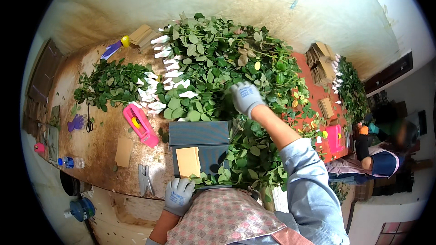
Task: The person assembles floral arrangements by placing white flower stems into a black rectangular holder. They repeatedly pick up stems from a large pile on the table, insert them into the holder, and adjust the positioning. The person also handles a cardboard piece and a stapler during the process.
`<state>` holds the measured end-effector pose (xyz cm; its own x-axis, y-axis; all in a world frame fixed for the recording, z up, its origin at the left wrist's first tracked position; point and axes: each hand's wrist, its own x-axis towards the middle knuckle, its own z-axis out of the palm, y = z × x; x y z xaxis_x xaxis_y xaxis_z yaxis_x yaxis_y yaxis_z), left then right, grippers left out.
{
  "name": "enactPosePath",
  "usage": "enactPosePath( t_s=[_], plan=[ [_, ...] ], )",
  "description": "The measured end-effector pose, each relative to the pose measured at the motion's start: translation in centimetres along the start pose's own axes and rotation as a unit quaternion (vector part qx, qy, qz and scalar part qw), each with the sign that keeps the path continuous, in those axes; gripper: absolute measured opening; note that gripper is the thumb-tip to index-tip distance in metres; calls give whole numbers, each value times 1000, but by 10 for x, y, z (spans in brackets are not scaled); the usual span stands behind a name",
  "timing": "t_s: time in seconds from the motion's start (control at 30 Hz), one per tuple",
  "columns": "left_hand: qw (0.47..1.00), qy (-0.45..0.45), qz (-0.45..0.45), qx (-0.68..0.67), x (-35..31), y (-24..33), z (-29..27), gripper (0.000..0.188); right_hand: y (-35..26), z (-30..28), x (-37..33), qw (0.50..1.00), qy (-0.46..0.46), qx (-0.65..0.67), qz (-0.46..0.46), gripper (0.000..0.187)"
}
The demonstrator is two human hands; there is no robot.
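Note:
My right hand (247, 98), in a pale grey work glove, reaches over a large pile of leafy green stems (213, 50). Its fingers point forward among the leaves, and I see no stem clearly gripped. White paper-wrapped heads (171, 67) line the pile's left side. Low at the table's near edge is my left hand (179, 195), gloved alike, its fingers apart and touching the edge beside a dark ribbed board (199, 133). On that board lies a tan cardboard piece (188, 162). More leafy stems (254, 149) spread along the board's right side.
Left on the worn table are a pink tape dispenser (140, 124), a stapler (145, 180), scissors (89, 120), a purple glove (77, 122), a water bottle (72, 162) and a smaller stem bunch (111, 84). Cardboard stacks (320, 63) stand right, where another person (372, 163) works.

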<state>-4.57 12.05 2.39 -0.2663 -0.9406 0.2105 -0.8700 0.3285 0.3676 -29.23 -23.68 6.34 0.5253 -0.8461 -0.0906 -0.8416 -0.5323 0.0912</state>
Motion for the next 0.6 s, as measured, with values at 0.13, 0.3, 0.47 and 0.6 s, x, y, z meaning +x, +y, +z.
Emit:
enactPosePath(
  t_s=[0.13,0.3,0.47,0.6],
  plan=[
    [1000,-6,4,-6,0,0,-2,26,-23,61,2,998,-7,1,-67,30],
    [1000,3,-2,-18,-1,3,-5,27,-38,84,2,985,-45,-151,-71,26],
    [1000,18,-10,-2,-8,2,3,27,-4,17,9,964,134,-213,-83,26],
    [999,32,-1,-7,-3,6,4,26,53,-96,-6,915,375,-149,-33,36]
  ],
)
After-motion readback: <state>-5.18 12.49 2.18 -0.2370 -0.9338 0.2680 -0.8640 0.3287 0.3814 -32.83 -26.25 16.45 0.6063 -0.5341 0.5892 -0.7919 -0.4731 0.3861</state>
